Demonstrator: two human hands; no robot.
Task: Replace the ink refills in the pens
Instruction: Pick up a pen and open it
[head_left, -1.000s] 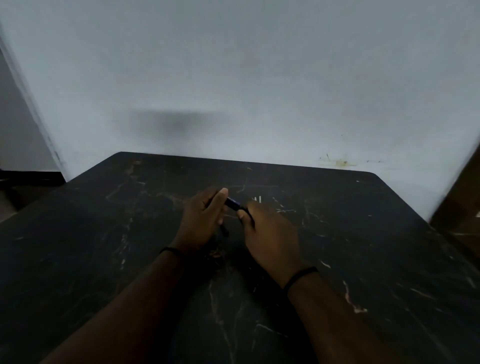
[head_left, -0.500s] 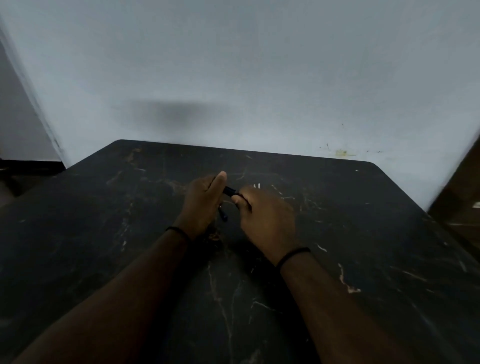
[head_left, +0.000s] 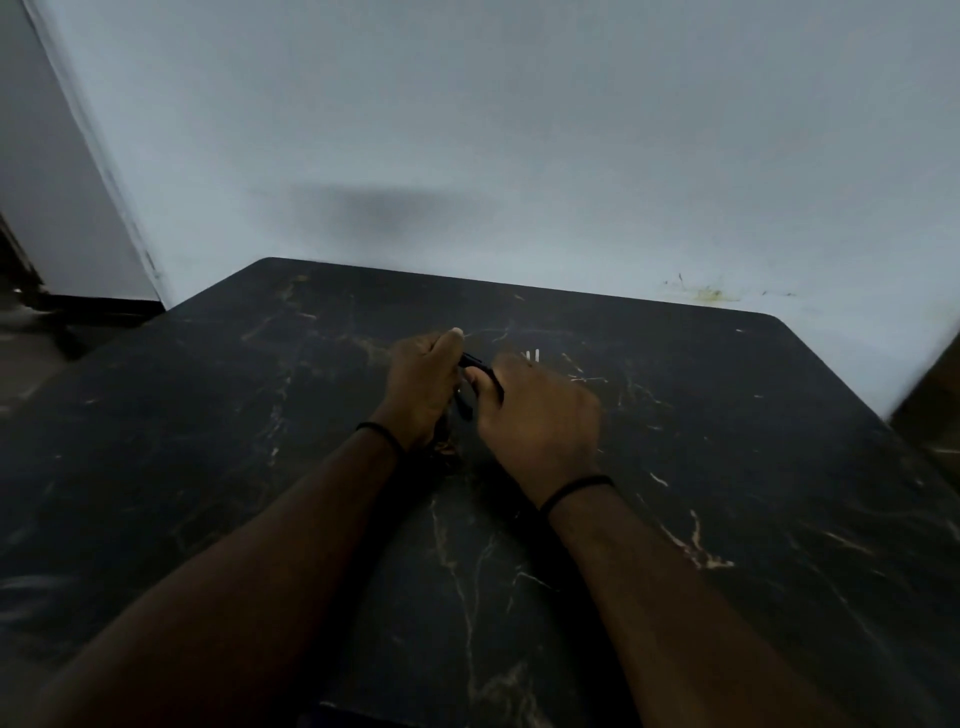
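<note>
Both hands meet just above the middle of a black marble-patterned table (head_left: 701, 467), and between them runs a short dark pen (head_left: 475, 362). The left hand (head_left: 423, 384) sits at the pen's 9 o'clock end, fingers curled round that end with the thumb stretched up along the top. The right hand (head_left: 540, 415) takes the 3 o'clock end, thumb and fingers pinching the barrel, so that only a small stretch of pen shows in the gap between the two grips. A second dark piece (head_left: 464, 408) hangs down toward 6 o'clock from under the left hand; the light is too dim to tell whether it is a cap, a barrel half or a refill. Each wrist wears a thin black band, the left wristband (head_left: 379, 434) and the right wristband (head_left: 574, 488). At 12 o'clock from the right hand, two short white marks (head_left: 532, 356) show on the tabletop. Behind the table's far edge rises a pale wall (head_left: 519, 156), with a yellowish stain (head_left: 709, 294) near the table's 1 o'clock corner.
</note>
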